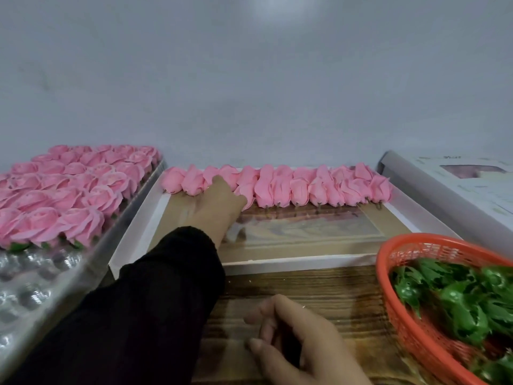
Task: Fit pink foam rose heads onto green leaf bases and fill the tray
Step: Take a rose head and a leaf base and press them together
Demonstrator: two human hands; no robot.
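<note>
head view: the left hand (215,202), in a black sleeve (144,309), reaches across a shallow white box (133,218) toward the far edge of the counter (305,295). its fingertips are buried in a row of loose pink foam rose heads (291,187) lying on their sides along the box's far wall; the fingers are hidden among the petals, so whether they grip a head cannot be told. the rest of the box floor is bare, showing a clear window with brown card around it.

the right hand (299,343) sits low near the counter's near edge, fingers loosely curled with thumb and forefinger close together; it is too blurred to tell whether anything is pinched between them.

at the counter's left edge lies a clear plastic tray (30,295) with round cells. its far part is packed with finished roses (69,190), pink heads seated on green leaf bases that peek out under the nearest row; the near cells are unfilled.

at the near right corner stands an orange mesh basket (394,290), holding a heap of loose green leaf bases (455,298), blurred. beyond it, at the right edge, a white box lid (458,190) with a window leans at a tilt.
</note>
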